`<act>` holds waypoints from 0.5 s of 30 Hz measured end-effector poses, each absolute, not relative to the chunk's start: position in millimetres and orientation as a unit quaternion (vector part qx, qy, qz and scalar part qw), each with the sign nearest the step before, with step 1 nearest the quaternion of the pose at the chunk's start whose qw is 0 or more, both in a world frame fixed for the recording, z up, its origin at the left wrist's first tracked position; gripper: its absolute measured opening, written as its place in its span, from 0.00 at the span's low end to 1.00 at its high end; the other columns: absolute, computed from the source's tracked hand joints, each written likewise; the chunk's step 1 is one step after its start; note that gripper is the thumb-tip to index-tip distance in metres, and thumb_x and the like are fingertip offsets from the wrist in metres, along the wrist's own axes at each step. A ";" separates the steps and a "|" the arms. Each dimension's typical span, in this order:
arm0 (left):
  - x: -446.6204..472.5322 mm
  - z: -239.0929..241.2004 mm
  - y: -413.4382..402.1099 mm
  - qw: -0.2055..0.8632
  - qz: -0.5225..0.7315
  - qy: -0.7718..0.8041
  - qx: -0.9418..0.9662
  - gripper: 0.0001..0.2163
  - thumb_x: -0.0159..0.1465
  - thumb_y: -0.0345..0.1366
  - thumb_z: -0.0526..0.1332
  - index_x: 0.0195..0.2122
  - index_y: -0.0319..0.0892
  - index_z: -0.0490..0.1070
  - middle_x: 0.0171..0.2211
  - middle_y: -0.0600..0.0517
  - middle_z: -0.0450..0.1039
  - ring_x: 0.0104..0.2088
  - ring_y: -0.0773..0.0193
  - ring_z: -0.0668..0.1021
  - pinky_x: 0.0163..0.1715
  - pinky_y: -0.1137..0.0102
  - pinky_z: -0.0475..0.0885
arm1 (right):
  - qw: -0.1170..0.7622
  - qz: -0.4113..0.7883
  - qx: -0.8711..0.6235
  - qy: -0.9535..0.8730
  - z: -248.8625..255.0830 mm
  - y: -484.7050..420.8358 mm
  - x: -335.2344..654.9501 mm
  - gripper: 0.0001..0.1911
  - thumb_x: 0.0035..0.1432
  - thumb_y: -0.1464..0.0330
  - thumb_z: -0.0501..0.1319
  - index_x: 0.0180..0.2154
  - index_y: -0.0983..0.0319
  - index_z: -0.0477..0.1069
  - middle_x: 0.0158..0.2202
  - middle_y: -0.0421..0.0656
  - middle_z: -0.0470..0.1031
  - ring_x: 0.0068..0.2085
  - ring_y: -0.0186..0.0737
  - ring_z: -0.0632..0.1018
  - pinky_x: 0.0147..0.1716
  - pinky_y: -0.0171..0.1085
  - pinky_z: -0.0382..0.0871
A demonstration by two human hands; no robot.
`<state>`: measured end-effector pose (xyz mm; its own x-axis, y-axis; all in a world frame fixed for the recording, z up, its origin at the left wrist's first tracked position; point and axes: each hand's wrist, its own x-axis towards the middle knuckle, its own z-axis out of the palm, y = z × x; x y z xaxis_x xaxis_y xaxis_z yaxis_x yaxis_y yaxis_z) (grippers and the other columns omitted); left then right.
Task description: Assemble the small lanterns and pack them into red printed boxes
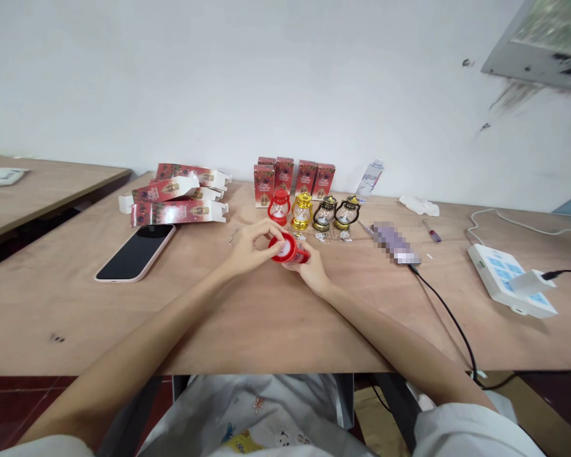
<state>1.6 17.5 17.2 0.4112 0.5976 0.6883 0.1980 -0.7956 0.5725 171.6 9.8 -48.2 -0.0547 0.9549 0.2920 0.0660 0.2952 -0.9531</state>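
Counting lanterns from my end: four stand in a row towards the back edge of the desk [266, 330], one red lantern [279, 206], one gold lantern [301, 212] and two dark bronze lanterns [324, 214], and there's a fifth, the held lantern [295, 252], up between the hands. Behind that row I make out five upright boxes [264, 181]; over by the desk's back left corner, at least four opened boxes [181, 212] lie in a heap. Two phones, too: a black-screened phone [137, 254] towards the left edge, a blurred-out purple phone [394, 242] on the right. One clear bottle [371, 178], one screwdriver [434, 235], one power strip [511, 279].

Now the hands! The right hand [313, 266] is closed round the held lantern's body, gripping it from the right. The left hand [254, 249] is half curled, thumb and forefinger nearly meeting at the red rim; they're touching it, but whether they pinch anything there, I can't tell.

And the held lantern: bright red, over the middle of the desk, tipped on its side, its round end turned my way, a pale disc [284, 249] showing inside that rim.
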 end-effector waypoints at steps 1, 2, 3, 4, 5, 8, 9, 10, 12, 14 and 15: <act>1.6 17.6 17.1 0.208 0.481 0.242 0.816 0.07 0.60 0.37 0.61 0.28 0.40 0.70 0.37 0.47 0.75 0.39 0.63 0.76 0.41 0.67 0.69 | 0.539 0.412 -0.427 -0.598 -48.2 9.8 171.6 0.19 0.35 0.66 0.70 0.34 0.60 0.71 0.33 0.38 0.75 0.36 0.39 0.74 0.43 0.40 0.68; 1.5 17.9 17.0 0.210 0.478 0.241 0.818 0.08 0.60 0.38 0.60 0.28 0.40 0.70 0.37 0.46 0.75 0.39 0.63 0.76 0.41 0.67 0.69 | 0.539 0.411 -0.426 -0.598 -48.1 9.7 171.6 0.19 0.35 0.66 0.70 0.34 0.60 0.70 0.33 0.38 0.75 0.36 0.39 0.74 0.42 0.40 0.68; 1.3 18.0 16.9 0.211 0.475 0.239 0.820 0.08 0.61 0.39 0.60 0.28 0.40 0.70 0.36 0.46 0.75 0.38 0.63 0.76 0.41 0.67 0.69 | 0.540 0.411 -0.426 -0.599 -47.9 9.5 171.5 0.19 0.35 0.66 0.70 0.34 0.60 0.70 0.33 0.38 0.75 0.35 0.39 0.74 0.42 0.40 0.68; 1.1 18.0 17.0 0.212 0.473 0.237 0.822 0.09 0.61 0.39 0.60 0.28 0.40 0.70 0.36 0.46 0.74 0.38 0.63 0.76 0.41 0.67 0.70 | 0.539 0.411 -0.426 -0.599 -47.6 9.3 171.3 0.19 0.35 0.67 0.70 0.34 0.61 0.70 0.33 0.38 0.75 0.35 0.39 0.74 0.42 0.39 0.68; 0.9 17.9 17.1 0.213 0.471 0.236 0.823 0.09 0.61 0.40 0.60 0.28 0.40 0.69 0.36 0.46 0.74 0.38 0.63 0.75 0.41 0.67 0.70 | 0.539 0.411 -0.426 -0.599 -47.3 9.1 171.0 0.19 0.35 0.67 0.69 0.33 0.61 0.70 0.32 0.38 0.75 0.35 0.38 0.74 0.42 0.39 0.68; 0.3 17.3 17.3 0.212 0.470 0.227 0.826 0.08 0.61 0.39 0.59 0.29 0.39 0.69 0.36 0.46 0.74 0.37 0.63 0.75 0.40 0.67 0.69 | 0.538 0.411 -0.429 -0.599 -46.8 8.8 170.4 0.18 0.36 0.67 0.69 0.33 0.61 0.70 0.32 0.37 0.74 0.34 0.38 0.73 0.41 0.38 0.68; 0.2 17.1 17.2 0.210 0.472 0.224 0.827 0.08 0.61 0.38 0.59 0.29 0.39 0.69 0.36 0.46 0.74 0.38 0.63 0.75 0.40 0.68 0.69 | 0.537 0.413 -0.428 -0.599 -46.9 8.9 170.3 0.18 0.36 0.68 0.69 0.33 0.61 0.70 0.32 0.37 0.74 0.34 0.37 0.73 0.41 0.38 0.68; 0.2 17.0 17.0 0.206 0.474 0.221 0.827 0.07 0.62 0.38 0.59 0.30 0.39 0.69 0.36 0.46 0.74 0.38 0.63 0.75 0.40 0.68 0.69 | 0.537 0.415 -0.425 -0.599 -47.1 9.2 170.3 0.18 0.36 0.68 0.69 0.33 0.61 0.70 0.32 0.37 0.74 0.34 0.37 0.73 0.41 0.38 0.68; 0.2 16.9 16.6 0.200 0.476 0.219 0.828 0.07 0.62 0.37 0.59 0.30 0.39 0.69 0.36 0.46 0.74 0.38 0.63 0.75 0.40 0.67 0.69 | 0.537 0.417 -0.420 -0.601 -47.6 9.7 170.3 0.17 0.36 0.68 0.68 0.33 0.61 0.70 0.32 0.37 0.74 0.34 0.37 0.73 0.41 0.37 0.68; 0.2 16.6 16.4 0.197 0.478 0.223 0.826 0.07 0.62 0.37 0.59 0.29 0.39 0.68 0.36 0.46 0.74 0.37 0.63 0.75 0.40 0.67 0.70 | 0.536 0.417 -0.419 -0.603 -47.9 10.1 170.4 0.17 0.36 0.69 0.68 0.33 0.61 0.70 0.32 0.37 0.74 0.34 0.37 0.73 0.41 0.37 0.68; 0.2 16.4 16.4 0.195 0.479 0.225 0.826 0.07 0.61 0.37 0.59 0.29 0.39 0.68 0.36 0.46 0.74 0.37 0.64 0.75 0.39 0.68 0.70 | 0.536 0.416 -0.419 -0.603 -48.0 10.1 170.4 0.17 0.36 0.69 0.68 0.33 0.61 0.70 0.32 0.37 0.74 0.34 0.37 0.73 0.40 0.37 0.67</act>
<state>0.2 16.4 16.4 0.4410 0.5578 0.7031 0.1843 -0.8230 0.5373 170.4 10.1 -48.0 -0.0743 0.9516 0.2982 0.0584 0.3026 -0.9513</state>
